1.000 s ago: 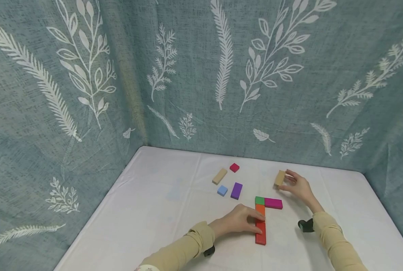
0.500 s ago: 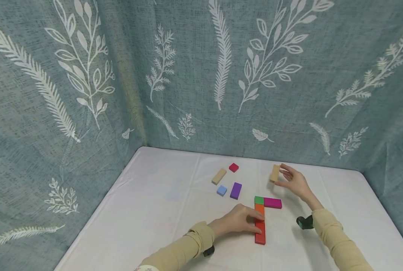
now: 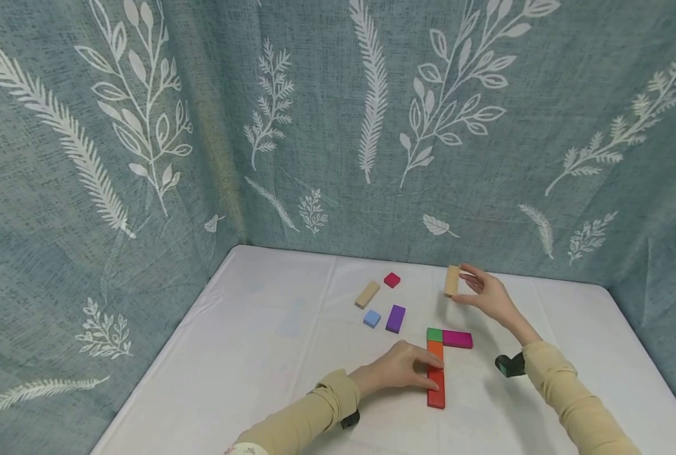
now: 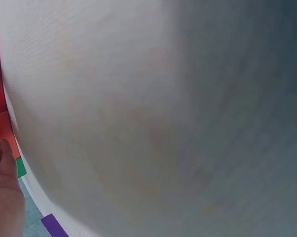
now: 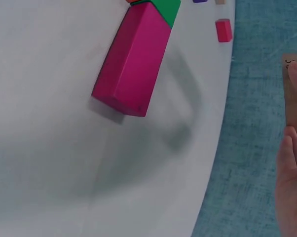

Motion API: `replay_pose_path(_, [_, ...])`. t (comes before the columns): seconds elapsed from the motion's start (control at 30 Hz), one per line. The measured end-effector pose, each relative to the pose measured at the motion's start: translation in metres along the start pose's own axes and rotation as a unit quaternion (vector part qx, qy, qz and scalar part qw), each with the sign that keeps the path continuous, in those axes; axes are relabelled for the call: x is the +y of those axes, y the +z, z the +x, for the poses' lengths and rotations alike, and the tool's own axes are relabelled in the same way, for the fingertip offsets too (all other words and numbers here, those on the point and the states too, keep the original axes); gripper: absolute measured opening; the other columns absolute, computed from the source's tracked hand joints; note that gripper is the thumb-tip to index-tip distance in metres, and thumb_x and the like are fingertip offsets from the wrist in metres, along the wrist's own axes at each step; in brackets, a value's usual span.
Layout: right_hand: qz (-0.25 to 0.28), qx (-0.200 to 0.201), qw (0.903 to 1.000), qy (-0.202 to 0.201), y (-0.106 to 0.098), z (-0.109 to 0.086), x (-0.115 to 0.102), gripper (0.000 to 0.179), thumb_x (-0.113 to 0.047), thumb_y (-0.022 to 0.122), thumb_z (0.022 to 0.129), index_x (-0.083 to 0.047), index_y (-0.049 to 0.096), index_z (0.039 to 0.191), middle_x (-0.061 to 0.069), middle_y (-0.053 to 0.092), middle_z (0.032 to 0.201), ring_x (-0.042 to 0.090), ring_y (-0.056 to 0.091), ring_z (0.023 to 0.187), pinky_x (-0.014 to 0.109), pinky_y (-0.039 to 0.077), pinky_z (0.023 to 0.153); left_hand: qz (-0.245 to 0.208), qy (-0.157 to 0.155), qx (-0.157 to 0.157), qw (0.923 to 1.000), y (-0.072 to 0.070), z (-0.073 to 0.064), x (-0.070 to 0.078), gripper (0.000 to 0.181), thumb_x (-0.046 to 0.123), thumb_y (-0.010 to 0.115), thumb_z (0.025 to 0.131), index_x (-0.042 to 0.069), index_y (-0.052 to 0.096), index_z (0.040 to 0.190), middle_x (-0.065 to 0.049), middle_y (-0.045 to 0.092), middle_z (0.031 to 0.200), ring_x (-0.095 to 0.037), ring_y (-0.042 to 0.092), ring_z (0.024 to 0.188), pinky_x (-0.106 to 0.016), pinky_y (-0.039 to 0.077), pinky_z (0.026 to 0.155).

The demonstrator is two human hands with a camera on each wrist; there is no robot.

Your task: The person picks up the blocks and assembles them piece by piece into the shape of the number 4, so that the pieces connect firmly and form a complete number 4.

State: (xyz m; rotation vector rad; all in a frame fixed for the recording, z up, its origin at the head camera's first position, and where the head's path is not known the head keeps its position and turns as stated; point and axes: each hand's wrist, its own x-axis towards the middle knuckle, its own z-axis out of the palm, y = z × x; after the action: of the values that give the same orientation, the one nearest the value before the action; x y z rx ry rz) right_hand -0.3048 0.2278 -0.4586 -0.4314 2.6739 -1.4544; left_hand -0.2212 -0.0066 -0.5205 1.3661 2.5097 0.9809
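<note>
In the head view my left hand (image 3: 403,366) rests at a row of blocks, its fingertips touching the orange block (image 3: 435,349) and the red block (image 3: 436,398) near where they meet. Its fingers look fairly straight in the left wrist view. A green block (image 3: 434,335) continues the row at the far end, and a magenta block (image 3: 457,339) extends rightward from it. My right hand (image 3: 488,296) pinches a plain wooden block (image 3: 452,281) between thumb and fingers, above the table toward the back. A small drawn face marks that wooden block (image 5: 292,106) in the right wrist view.
Left of the row lie a purple block (image 3: 395,319), a light blue block (image 3: 371,318), another wooden block (image 3: 367,295) and a small crimson block (image 3: 392,280). A white cloth covers the table (image 3: 292,354). A patterned teal curtain (image 3: 326,158) hangs behind it.
My right hand has moved left and farther back with the wooden block, which now stands more upright. The left hand and the blocks on the table have stayed in place.
</note>
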Motion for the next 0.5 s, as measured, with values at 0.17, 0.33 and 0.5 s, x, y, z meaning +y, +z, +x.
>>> replay_pose_path(0.17, [0.007, -0.01, 0.9999, -0.008, 0.0, 0.002, -0.008, 0.084, -0.024, 0.074, 0.073, -0.003, 0.027, 0.139, 0.017, 0.031, 0.142, 0.03, 0.035, 0.127, 0.037, 0.035, 0.099, -0.001, -0.001, -0.001, 1.0, 0.0, 0.0, -0.001, 0.039, 0.034, 0.07, 0.075, 0.017, 0.065, 0.11, 0.012, 0.064, 0.107, 0.008, 0.052, 0.102, -0.007, 0.037, 0.086])
replay_pose_path(0.33, [0.011, -0.015, 0.9997, -0.016, 0.0, 0.001, -0.017, 0.084, -0.024, 0.073, 0.073, -0.005, 0.027, 0.14, 0.016, 0.031, 0.142, 0.029, 0.035, 0.127, 0.031, 0.036, 0.098, -0.008, -0.007, -0.002, 0.9999, 0.0, 0.0, -0.001, 0.039, 0.034, 0.07, 0.075, 0.016, 0.065, 0.11, 0.012, 0.064, 0.107, 0.008, 0.052, 0.102, -0.007, 0.038, 0.086])
replay_pose_path(0.5, [0.025, -0.019, 0.9994, -0.017, -0.002, -0.001, -0.025, 0.083, -0.022, 0.073, 0.074, -0.006, 0.026, 0.14, 0.015, 0.029, 0.143, 0.029, 0.033, 0.128, 0.031, 0.035, 0.099, -0.011, -0.01, -0.005, 0.9999, 0.001, 0.0, -0.002, 0.039, 0.034, 0.07, 0.076, 0.017, 0.065, 0.11, 0.012, 0.064, 0.108, 0.008, 0.052, 0.102, -0.008, 0.038, 0.086])
